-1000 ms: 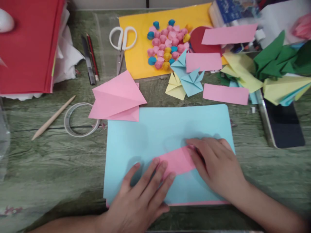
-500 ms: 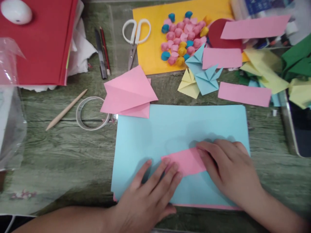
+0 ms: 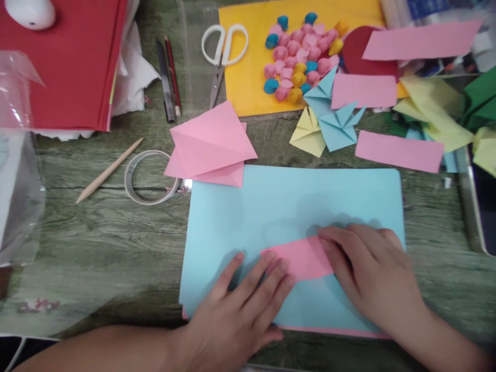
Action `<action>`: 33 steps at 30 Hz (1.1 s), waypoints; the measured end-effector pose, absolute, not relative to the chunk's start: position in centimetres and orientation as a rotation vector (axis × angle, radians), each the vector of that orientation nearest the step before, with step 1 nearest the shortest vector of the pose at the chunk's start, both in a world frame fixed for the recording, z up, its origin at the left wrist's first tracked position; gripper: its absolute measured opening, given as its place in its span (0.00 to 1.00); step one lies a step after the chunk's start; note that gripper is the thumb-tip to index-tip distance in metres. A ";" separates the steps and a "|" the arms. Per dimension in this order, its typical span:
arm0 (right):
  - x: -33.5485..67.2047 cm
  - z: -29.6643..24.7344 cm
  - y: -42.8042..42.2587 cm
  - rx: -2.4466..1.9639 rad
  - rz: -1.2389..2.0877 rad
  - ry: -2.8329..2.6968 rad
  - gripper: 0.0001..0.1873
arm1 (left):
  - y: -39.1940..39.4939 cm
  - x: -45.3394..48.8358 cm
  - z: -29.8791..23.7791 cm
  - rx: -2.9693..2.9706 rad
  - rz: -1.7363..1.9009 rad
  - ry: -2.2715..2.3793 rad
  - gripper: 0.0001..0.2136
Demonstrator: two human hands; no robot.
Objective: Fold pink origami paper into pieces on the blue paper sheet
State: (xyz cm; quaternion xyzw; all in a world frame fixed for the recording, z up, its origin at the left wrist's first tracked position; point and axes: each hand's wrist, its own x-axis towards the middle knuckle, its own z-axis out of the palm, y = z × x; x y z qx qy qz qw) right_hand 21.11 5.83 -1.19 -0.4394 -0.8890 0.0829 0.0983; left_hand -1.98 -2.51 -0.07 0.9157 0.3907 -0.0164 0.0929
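A small pink paper strip (image 3: 302, 257) lies on a light blue sheet (image 3: 287, 206) near the table's front edge. My left hand (image 3: 244, 310) rests flat with its fingers stretched out, the fingertips pressing the strip's left end. My right hand (image 3: 368, 276) lies over the strip's right end, fingers extended and pressing down on it. A pink sheet's edge (image 3: 333, 330) peeks out under the blue sheet.
A folded pink paper (image 3: 211, 144), a tape roll (image 3: 149, 178) and a wooden stick (image 3: 110, 170) lie to the left. Behind are scissors (image 3: 222, 51), a yellow sheet (image 3: 251, 62) with small paper roses (image 3: 298, 62), pink strips (image 3: 399, 151), folded blue and yellow shapes (image 3: 329, 124), red sheets (image 3: 65, 67).
The view has shifted left, so everything sits further right in frame. Both hands stay pressed on the pink strip in much the same pose.
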 end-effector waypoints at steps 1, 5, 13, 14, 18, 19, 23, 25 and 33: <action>21.1 -1.2 5.8 -1.301 0.248 -2.629 0.07 | -2.5 -2.0 -0.1 2.719 -0.056 1.152 0.26; 21.0 -1.2 5.9 -1.297 0.238 -2.624 0.07 | -2.5 -2.1 -0.1 2.718 -0.075 1.142 0.27; 21.0 -1.2 5.9 -1.297 0.237 -2.610 0.07 | -2.7 -1.9 -0.3 2.696 -0.056 1.167 0.27; 21.0 -1.2 5.9 -1.299 0.234 -2.608 0.07 | -2.7 -1.9 -0.3 2.690 -0.058 1.168 0.27; 21.0 -1.3 5.8 -1.304 0.231 -2.607 0.07 | -2.7 -1.9 -0.2 2.689 -0.072 1.145 0.26; 21.0 -1.3 5.8 -1.307 0.233 -2.609 0.07 | -2.7 -2.0 -0.2 2.690 -0.065 1.150 0.26; 21.1 -1.3 5.8 -1.310 0.238 -2.625 0.07 | -2.7 -2.0 -0.1 2.683 -0.045 1.167 0.26; 21.0 -1.2 5.8 -1.302 0.230 -2.623 0.07 | -2.7 -2.0 -0.1 2.683 -0.054 1.161 0.26; 21.0 -1.2 5.9 -1.297 0.216 -2.621 0.06 | -2.7 -1.9 -0.2 2.673 -0.034 1.163 0.27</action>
